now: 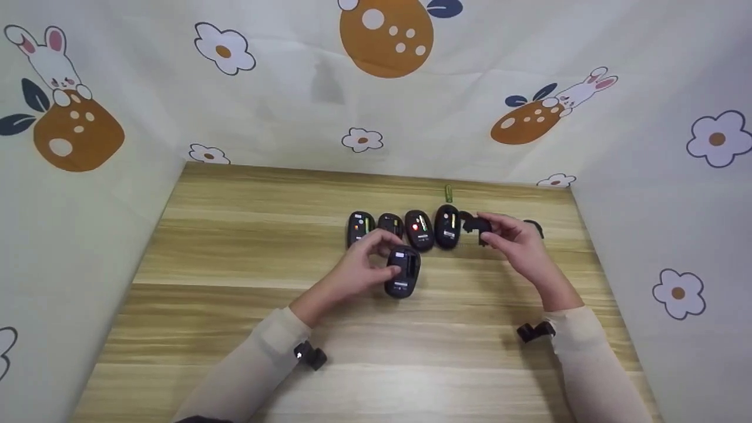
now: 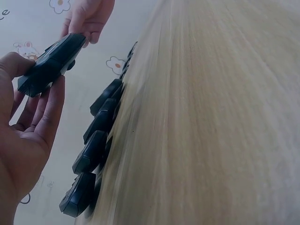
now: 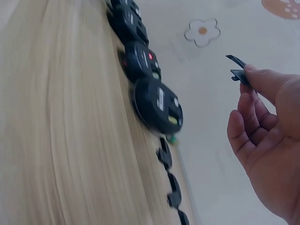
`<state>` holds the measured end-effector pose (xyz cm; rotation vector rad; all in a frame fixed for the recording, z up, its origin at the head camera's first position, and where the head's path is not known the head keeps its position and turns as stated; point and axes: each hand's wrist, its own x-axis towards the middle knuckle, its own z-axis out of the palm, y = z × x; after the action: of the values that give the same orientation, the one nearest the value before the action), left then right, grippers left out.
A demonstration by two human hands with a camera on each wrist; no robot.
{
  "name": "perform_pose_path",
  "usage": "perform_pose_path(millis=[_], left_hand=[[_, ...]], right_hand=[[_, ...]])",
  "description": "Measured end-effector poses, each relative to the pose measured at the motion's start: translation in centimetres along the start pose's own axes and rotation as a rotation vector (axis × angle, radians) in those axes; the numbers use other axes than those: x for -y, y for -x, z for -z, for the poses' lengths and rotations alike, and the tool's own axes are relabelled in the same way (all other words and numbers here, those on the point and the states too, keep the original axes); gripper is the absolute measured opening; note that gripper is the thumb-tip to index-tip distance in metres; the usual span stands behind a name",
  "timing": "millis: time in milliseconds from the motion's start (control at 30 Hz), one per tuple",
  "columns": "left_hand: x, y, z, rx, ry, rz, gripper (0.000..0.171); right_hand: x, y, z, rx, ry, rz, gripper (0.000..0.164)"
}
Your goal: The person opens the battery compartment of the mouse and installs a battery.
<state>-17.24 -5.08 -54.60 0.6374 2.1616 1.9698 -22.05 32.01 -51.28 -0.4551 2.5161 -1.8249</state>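
My left hand (image 1: pixel 355 267) grips a black computer mouse (image 1: pixel 402 276) by its sides, underside up, raised over the table. A dark, uncovered battery slot shows along its base. To the right, my right hand (image 1: pixel 521 242) pinches a thin black battery cover (image 3: pixel 240 76) between thumb and fingers, held up off the table. Behind the held mouse, several more black mice (image 1: pixel 419 230) lie in a row with their undersides up. Yellow-green batteries show in the slots of some, and a red light (image 3: pixel 151 56) glows on one. My left hand partly hides the mice at the row's left.
A loose green battery (image 1: pixel 449 194) lies behind the row's right end. Several black covers (image 3: pixel 174 192) rest on the wooden table (image 1: pixel 235 247) to the right of the mice, one (image 1: pixel 534 228) partly behind my right hand. Patterned cloth walls (image 1: pixel 282 111) enclose the table's back and sides.
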Motion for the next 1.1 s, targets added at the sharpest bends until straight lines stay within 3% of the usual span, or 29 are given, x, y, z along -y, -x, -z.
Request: perform_pose_path(millis=[833, 1100], left_hand=[[0.1, -0.1, 0.0, 0.006, -0.008, 0.006, 0.045], [0.4, -0.2, 0.1, 0.004, -0.023, -0.031, 0.045]], right_hand=[[-4.5, 0.0, 9.9, -0.146, 0.120, -0.162, 0.045], [-2.6, 0.7, 10.8, -0.160, 0.221, -0.170, 0.042]])
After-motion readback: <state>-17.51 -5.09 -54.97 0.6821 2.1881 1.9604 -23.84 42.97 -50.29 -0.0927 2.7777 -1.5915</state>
